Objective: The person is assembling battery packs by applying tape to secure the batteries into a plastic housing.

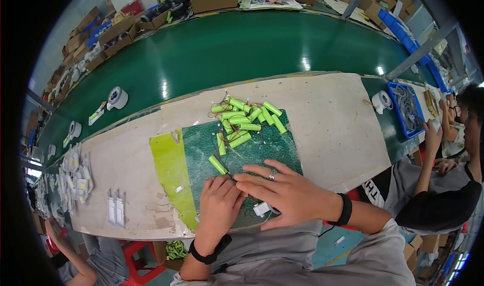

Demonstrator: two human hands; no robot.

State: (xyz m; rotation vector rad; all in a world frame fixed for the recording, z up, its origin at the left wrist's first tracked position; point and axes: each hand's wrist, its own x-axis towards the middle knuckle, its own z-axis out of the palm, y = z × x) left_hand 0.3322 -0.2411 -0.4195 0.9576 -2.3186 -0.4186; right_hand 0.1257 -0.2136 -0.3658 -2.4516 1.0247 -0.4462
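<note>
My left hand [218,206] is closed at the near edge of a green mat [206,145], its fingertips bent down over something hidden. Just beyond those fingers lies a single lime-green cylindrical battery pack [218,164]. My right hand [297,197], wearing a ring, has its fingers stretched out and its thumb apart; the fingertips meet the left hand's fingers. Below the right palm, between thumb and fingers, shows a small white plastic part [261,209] with dark wire beside it. Farther up the mat is a loose heap of battery packs [239,118] with thin red and black leads.
A yellow-green sheet [169,170] adjoins the mat on the pale board [333,119]. White flat parts [116,209] and bagged pieces [75,172] lie left. Beyond runs a green conveyor belt [227,49]. At right are a blue tray [403,107] and a co-worker [438,185].
</note>
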